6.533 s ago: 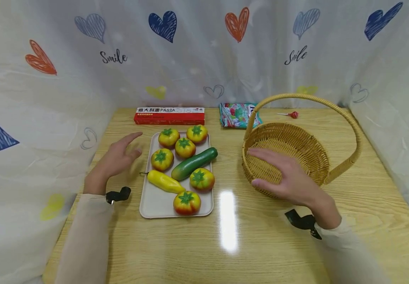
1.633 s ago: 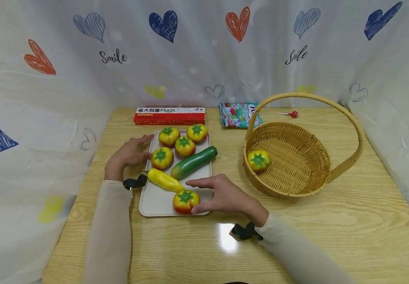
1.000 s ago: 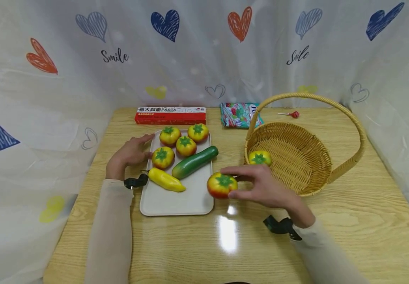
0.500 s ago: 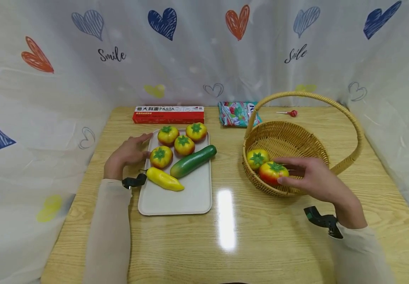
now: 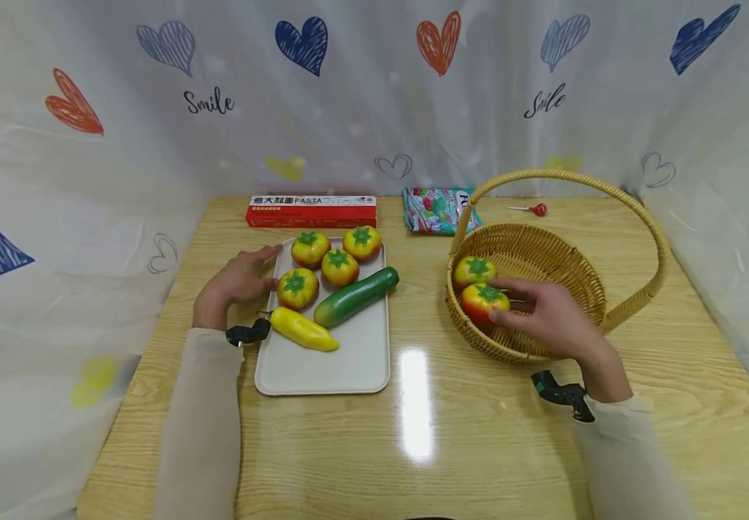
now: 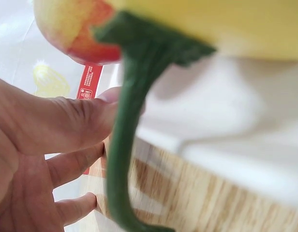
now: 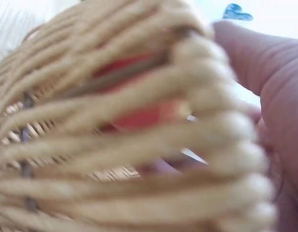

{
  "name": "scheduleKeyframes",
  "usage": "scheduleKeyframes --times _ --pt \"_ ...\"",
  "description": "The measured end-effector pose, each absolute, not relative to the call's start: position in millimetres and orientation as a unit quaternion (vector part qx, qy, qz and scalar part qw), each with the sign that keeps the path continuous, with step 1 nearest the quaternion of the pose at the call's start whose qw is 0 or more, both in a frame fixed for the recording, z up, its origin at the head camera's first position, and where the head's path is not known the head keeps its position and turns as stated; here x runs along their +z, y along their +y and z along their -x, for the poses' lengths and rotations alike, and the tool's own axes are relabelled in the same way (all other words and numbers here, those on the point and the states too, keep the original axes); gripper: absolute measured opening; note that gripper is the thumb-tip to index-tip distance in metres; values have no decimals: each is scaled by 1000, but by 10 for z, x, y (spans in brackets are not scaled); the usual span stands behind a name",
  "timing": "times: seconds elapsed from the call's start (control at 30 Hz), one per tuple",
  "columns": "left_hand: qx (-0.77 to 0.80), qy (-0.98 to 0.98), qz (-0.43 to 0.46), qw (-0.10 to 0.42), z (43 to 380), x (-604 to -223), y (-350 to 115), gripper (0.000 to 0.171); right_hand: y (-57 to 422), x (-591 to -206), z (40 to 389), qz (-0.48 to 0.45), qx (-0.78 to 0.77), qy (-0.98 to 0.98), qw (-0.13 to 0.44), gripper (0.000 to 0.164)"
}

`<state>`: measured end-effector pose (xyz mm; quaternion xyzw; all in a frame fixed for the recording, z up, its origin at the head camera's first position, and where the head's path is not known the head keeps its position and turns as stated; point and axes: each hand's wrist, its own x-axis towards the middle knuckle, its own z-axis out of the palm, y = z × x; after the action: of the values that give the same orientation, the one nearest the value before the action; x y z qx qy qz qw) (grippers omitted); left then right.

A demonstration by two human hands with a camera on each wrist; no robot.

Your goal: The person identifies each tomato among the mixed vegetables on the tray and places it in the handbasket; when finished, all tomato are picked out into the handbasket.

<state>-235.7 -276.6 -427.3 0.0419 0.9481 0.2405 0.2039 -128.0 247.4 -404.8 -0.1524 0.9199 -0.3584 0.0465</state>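
My right hand (image 5: 546, 314) reaches over the near rim of the wicker basket (image 5: 481, 345), thumb and fingers around a yellow-red tomato (image 5: 478, 307) low inside it. A second tomato (image 5: 474, 269) lies just behind. Through the weave in the right wrist view, red skin (image 7: 144, 118) shows; the fingertips are mostly hidden. At the left edge of the pale tray (image 5: 341, 372), my left hand (image 5: 237, 280) rests with fingers fairly straight, thumb at the rim. On the tray lie several tomatoes (image 5: 297, 289), a green cucumber (image 5: 356, 297) and a yellow pepper (image 5: 302, 330), whose stem (image 6: 121, 145) crosses the left wrist view.
Behind the tray stands a red pasta box (image 5: 312, 213). A teal candy bag (image 5: 435, 211) lies left of the basket's tall handle (image 5: 650, 224), and a red lollipop (image 5: 539, 209) behind the basket. A heart-printed curtain (image 5: 361, 87) bounds the table's back and sides.
The right hand has carried the tomato from the tray's front to the right and down into the basket, beside one put there earlier. The basket's first tomato has shifted back slightly. The left hand stays.
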Motion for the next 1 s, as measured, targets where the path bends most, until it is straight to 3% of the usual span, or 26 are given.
scheduleKeyframes --times 0.5,0.77,1.0 --pt "230 954 -64 183 2370 -4305 -2805 74 2346 -3949 1271 137 -381 914 3 61" --pt "236 951 -53 190 2340 -4247 -2794 74 1707 -3816 1406 215 -473 854 6 56" --pt "237 952 -61 185 2354 -4277 -2793 73 1125 -3827 1707 226 -539 811 19 59"
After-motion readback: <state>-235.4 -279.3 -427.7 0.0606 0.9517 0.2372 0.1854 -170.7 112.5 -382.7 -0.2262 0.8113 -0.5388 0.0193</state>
